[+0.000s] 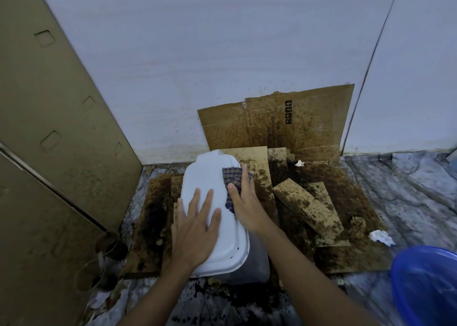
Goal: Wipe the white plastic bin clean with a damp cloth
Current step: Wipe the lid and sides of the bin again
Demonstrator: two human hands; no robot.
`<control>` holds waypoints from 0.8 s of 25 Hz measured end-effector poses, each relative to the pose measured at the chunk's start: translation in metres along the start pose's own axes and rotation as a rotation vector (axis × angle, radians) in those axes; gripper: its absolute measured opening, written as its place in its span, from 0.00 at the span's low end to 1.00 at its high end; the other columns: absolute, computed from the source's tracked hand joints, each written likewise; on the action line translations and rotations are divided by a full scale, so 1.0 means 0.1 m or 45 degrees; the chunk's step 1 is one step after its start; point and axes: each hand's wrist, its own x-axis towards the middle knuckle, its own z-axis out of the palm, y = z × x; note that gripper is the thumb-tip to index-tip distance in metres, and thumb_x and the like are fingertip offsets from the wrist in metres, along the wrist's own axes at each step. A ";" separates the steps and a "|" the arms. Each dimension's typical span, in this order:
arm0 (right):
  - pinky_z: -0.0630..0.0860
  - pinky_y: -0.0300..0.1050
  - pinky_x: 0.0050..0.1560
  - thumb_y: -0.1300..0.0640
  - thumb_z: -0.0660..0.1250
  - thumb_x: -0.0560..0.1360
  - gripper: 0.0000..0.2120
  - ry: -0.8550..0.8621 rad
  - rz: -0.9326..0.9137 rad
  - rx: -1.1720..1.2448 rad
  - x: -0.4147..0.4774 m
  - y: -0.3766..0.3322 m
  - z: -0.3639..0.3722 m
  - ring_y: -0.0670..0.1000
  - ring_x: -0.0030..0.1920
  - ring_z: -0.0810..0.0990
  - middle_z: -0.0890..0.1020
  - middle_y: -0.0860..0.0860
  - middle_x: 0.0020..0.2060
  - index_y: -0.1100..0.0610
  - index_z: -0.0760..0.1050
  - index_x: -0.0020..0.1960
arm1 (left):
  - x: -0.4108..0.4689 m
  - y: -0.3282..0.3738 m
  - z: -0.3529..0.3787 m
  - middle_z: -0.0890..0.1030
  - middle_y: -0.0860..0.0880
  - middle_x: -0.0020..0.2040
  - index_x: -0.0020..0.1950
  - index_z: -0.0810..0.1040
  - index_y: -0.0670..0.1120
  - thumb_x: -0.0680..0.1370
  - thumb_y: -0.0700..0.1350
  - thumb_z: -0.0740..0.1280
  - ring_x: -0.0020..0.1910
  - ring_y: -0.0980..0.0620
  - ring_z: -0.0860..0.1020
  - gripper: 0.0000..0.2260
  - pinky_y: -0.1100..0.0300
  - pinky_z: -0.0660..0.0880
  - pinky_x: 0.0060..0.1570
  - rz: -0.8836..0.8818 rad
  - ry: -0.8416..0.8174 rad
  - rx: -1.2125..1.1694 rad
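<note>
The white plastic bin [210,177] stands on the stained floor below me, its white lid facing up. My left hand [195,224] lies flat on the lid's near half with fingers spread. My right hand [243,203] presses a dark checked cloth [232,179] against the lid's far right edge, fingers stretched over the cloth and thumb on its left side. Part of the cloth is hidden under that hand. The bin's grey body [257,264] shows below the lid on the right.
Stained, flattened cardboard [309,202] covers the floor around the bin and leans on the white wall [222,66]. A blue basin [427,283] sits at the lower right. Crumpled tissue [380,236] lies near it. A tall cardboard panel [49,128] stands on the left, with paper cups [108,244] at its foot.
</note>
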 end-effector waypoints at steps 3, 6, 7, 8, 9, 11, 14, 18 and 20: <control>0.34 0.63 0.77 0.36 0.46 0.83 0.30 0.127 -0.004 -0.190 -0.16 0.06 0.15 0.55 0.77 0.24 0.23 0.45 0.75 0.40 0.38 0.81 | -0.02 -0.03 0.00 0.39 0.64 0.81 0.77 0.40 0.72 0.80 0.69 0.43 0.81 0.49 0.35 0.26 0.35 0.50 0.76 0.007 -0.002 0.019; 0.32 0.57 0.77 0.39 0.46 0.84 0.30 0.197 -0.094 -0.204 -0.20 0.10 0.16 0.48 0.77 0.25 0.27 0.40 0.77 0.44 0.39 0.82 | -0.07 -0.02 0.02 0.38 0.64 0.81 0.77 0.39 0.72 0.80 0.69 0.42 0.81 0.49 0.34 0.26 0.37 0.47 0.77 0.029 0.012 0.038; 0.37 0.55 0.79 0.39 0.46 0.84 0.30 0.161 -0.111 -0.146 -0.18 0.09 0.14 0.46 0.78 0.29 0.30 0.39 0.78 0.45 0.38 0.82 | -0.08 -0.02 0.03 0.37 0.64 0.81 0.77 0.39 0.72 0.80 0.70 0.42 0.81 0.49 0.34 0.26 0.38 0.46 0.78 0.037 0.021 0.037; 0.42 0.53 0.80 0.40 0.46 0.84 0.30 0.119 -0.122 -0.087 -0.16 0.07 0.11 0.45 0.79 0.33 0.34 0.39 0.79 0.44 0.38 0.82 | -0.08 -0.01 0.03 0.37 0.64 0.81 0.77 0.38 0.73 0.80 0.70 0.41 0.81 0.49 0.34 0.26 0.38 0.46 0.78 0.041 0.027 0.036; 0.46 0.51 0.79 0.40 0.47 0.85 0.30 0.089 -0.129 -0.043 -0.13 0.06 0.08 0.44 0.80 0.36 0.36 0.39 0.80 0.43 0.39 0.82 | -0.09 -0.01 0.04 0.37 0.64 0.81 0.77 0.38 0.73 0.79 0.70 0.41 0.81 0.49 0.34 0.26 0.39 0.46 0.78 0.041 0.031 0.038; 0.51 0.51 0.78 0.41 0.47 0.85 0.29 0.068 -0.132 -0.006 -0.02 0.05 0.02 0.44 0.80 0.40 0.38 0.39 0.80 0.43 0.42 0.82 | -0.10 0.00 0.04 0.36 0.65 0.80 0.77 0.37 0.73 0.79 0.70 0.41 0.81 0.50 0.33 0.26 0.39 0.46 0.77 0.039 0.031 0.047; 0.51 0.52 0.79 0.40 0.47 0.85 0.29 0.044 -0.119 -0.015 0.24 0.01 -0.05 0.47 0.81 0.42 0.39 0.41 0.81 0.45 0.44 0.82 | -0.09 -0.01 0.06 0.35 0.66 0.80 0.75 0.35 0.74 0.79 0.70 0.41 0.80 0.51 0.32 0.26 0.38 0.47 0.77 0.039 0.030 0.049; 0.50 0.48 0.77 0.43 0.47 0.86 0.27 0.023 -0.083 -0.035 0.61 -0.11 -0.12 0.49 0.81 0.44 0.43 0.46 0.82 0.48 0.47 0.82 | -0.06 -0.07 0.07 0.36 0.67 0.80 0.74 0.36 0.76 0.77 0.72 0.40 0.80 0.52 0.32 0.26 0.36 0.49 0.78 0.037 0.035 0.003; 0.49 0.47 0.77 0.45 0.46 0.86 0.26 0.012 -0.089 -0.047 0.72 -0.15 -0.12 0.49 0.81 0.45 0.46 0.47 0.82 0.50 0.49 0.82 | -0.06 -0.09 0.06 0.37 0.67 0.80 0.75 0.37 0.76 0.76 0.72 0.39 0.80 0.52 0.32 0.27 0.35 0.50 0.78 0.023 0.038 -0.005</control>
